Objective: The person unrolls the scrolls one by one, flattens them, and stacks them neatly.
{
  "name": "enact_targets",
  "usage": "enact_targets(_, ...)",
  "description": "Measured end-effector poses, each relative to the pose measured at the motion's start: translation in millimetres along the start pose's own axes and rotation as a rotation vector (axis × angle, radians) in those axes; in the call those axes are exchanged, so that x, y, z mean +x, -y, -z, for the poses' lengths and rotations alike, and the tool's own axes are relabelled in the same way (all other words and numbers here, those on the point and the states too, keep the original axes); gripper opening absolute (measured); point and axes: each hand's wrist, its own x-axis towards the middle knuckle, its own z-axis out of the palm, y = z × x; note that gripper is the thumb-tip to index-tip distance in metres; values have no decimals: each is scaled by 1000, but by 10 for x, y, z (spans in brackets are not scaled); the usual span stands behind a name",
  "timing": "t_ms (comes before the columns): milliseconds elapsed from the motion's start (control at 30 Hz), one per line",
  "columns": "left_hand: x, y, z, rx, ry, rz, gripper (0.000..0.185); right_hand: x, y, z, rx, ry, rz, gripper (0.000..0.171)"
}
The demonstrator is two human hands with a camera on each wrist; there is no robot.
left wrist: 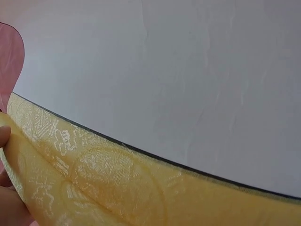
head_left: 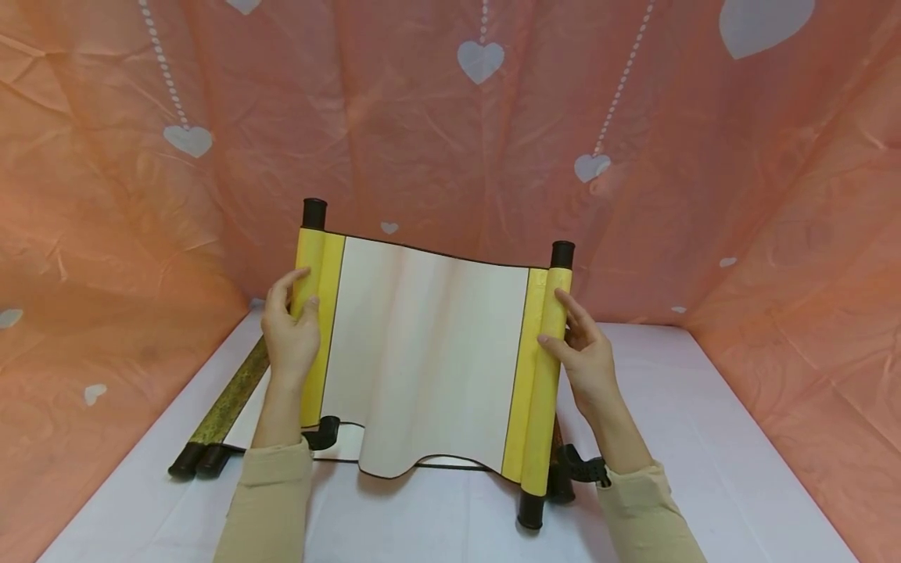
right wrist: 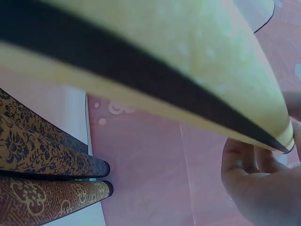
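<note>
scroll (head_left: 429, 352) held open by both hands.

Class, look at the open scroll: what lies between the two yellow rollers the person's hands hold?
In the head view, a blank cream sheet with a thin dark edge spans between the left roller and right roller.

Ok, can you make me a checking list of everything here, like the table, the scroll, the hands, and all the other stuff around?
Surface: white table, partly covered by the scroll.
Job's things: yellow scroll held up and unrolled, blank cream middle, black-tipped rollers at both sides.
Clutter: dark patterned scroll, rolled up, lying on the table at the left; a similar patterned roll shows in the right wrist view.
Grippers: left hand grips the left roller; right hand holds the right roller with fingers along it.
Cables: nothing seen.
Surroundings: pink backdrop with white hearts, on three sides.
</note>
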Motion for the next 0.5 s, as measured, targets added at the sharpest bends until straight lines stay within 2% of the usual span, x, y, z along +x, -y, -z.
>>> enact_targets(233, 3, -5, 8, 35, 19, -6, 33, -2, 38, 40, 1, -13, -26, 72)
enact_targets(500, 115, -36, 59, 41, 28, -69, 36, 29, 111, 105, 47, -42, -34, 75)
